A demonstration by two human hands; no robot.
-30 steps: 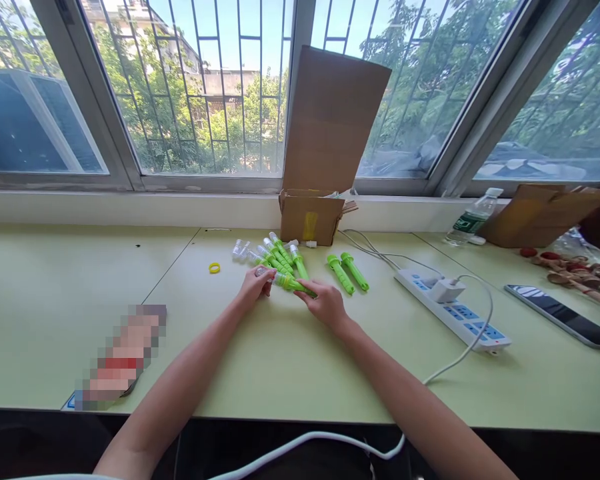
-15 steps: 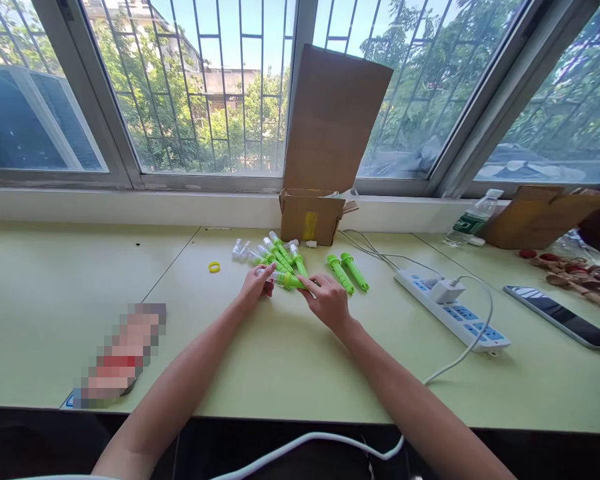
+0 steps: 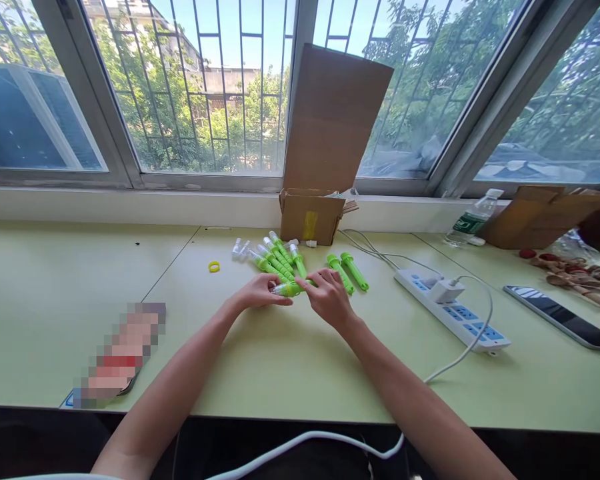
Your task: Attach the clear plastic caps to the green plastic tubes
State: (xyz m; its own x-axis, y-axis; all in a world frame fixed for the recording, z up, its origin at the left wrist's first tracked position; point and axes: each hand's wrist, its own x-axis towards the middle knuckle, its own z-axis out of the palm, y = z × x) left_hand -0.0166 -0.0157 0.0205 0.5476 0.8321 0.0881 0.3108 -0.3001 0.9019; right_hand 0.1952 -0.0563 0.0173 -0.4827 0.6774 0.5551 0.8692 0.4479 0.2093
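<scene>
My left hand [image 3: 259, 292] and my right hand [image 3: 329, 297] meet over the pale green table [image 3: 300, 360], both closed on one green plastic stick with a clear tip [image 3: 286, 289]. The left fingers pinch its clear end, the right fingers hold its green end. Just behind the hands lies a row of several like green sticks with clear caps [image 3: 275, 257]. Two green sticks without caps [image 3: 348, 271] lie to the right of them. A small yellow ring [image 3: 214, 267] rests on the table to the left.
An open cardboard box [image 3: 313, 217] stands at the back by the window sill. A white power strip [image 3: 453, 310] with a plugged charger and cables runs to the right. Further right lie a phone [image 3: 563, 315], a water bottle [image 3: 473, 219] and another cardboard box [image 3: 545, 213].
Both hands have drawn the green stick a little toward me and turned it more level; my left hand has shifted right and closed over its clear end.
</scene>
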